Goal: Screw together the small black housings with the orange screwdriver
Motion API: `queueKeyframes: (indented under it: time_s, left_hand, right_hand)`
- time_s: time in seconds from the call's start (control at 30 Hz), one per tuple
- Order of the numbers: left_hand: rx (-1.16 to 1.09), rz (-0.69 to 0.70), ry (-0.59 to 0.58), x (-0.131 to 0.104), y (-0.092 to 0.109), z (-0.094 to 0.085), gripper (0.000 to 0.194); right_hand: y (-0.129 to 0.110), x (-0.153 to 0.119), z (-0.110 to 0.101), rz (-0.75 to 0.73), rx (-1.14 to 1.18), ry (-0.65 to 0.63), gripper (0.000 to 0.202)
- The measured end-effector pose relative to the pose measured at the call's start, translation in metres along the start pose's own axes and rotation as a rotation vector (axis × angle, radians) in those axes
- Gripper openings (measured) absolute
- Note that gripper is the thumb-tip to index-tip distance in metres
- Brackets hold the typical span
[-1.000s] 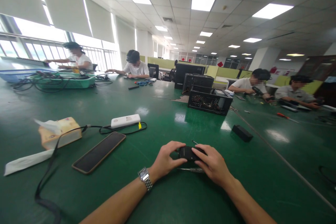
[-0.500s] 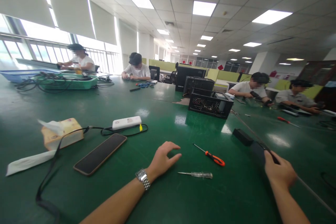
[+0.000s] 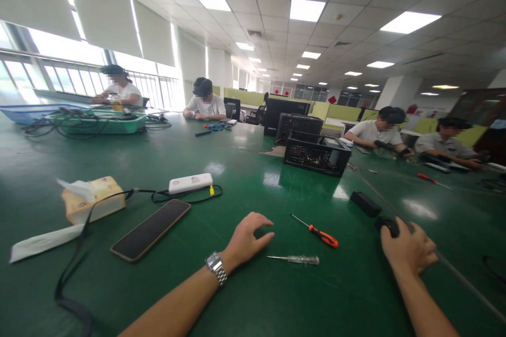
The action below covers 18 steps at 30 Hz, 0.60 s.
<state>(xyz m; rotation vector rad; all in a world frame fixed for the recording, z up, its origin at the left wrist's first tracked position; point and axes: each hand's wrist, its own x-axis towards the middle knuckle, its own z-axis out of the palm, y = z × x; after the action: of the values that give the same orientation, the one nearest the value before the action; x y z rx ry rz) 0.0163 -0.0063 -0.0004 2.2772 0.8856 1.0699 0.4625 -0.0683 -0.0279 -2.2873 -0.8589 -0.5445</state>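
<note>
My left hand (image 3: 245,242) rests on the green table (image 3: 221,284), fingers curved and apart from the thumb, holding nothing. To its right lie an orange-and-black screwdriver (image 3: 324,236) and a clear-handled screwdriver (image 3: 302,259). At the right, my right hand (image 3: 409,246) is closed over a black rounded object (image 3: 389,225) at the tabletop. My fingers cover most of it, so its kind is unclear. Just beyond sits a black rectangular block (image 3: 366,204), apart from the hand.
A phone (image 3: 151,229), a tissue pack (image 3: 94,200) and a white device (image 3: 190,183) with a black cable lie at left. An open black computer case (image 3: 316,155) stands ahead. A green basket (image 3: 106,125) holds cables. Several people sit around the table.
My right hand has shifted left and turned palm-down over the black object, which now sits lower and nearer the table. My left hand has stayed in place.
</note>
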Motion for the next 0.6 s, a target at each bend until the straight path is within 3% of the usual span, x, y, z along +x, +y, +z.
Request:
queueKeyframes:
  time_s: [0.07,0.17,0.43,0.6]
  left_hand:
    - [0.001,0.002,0.002,0.000,0.001,0.000,0.017]
    - [0.005,0.001,0.011,0.001,0.003,0.001,0.016]
    - [0.044,-0.006,-0.060,0.000,0.012,-0.002,0.025]
    - [0.194,0.108,-0.315,-0.001,0.016,0.007,0.043]
  right_hand:
    - [-0.015,-0.005,0.003,-0.093,0.064,-0.159,0.052]
    - [-0.028,-0.005,0.017,-0.068,0.100,-0.359,0.059]
    - [-0.030,0.026,0.041,0.141,0.057,-0.313,0.088]
    - [-0.030,0.048,0.058,0.149,0.080,-0.309,0.089]
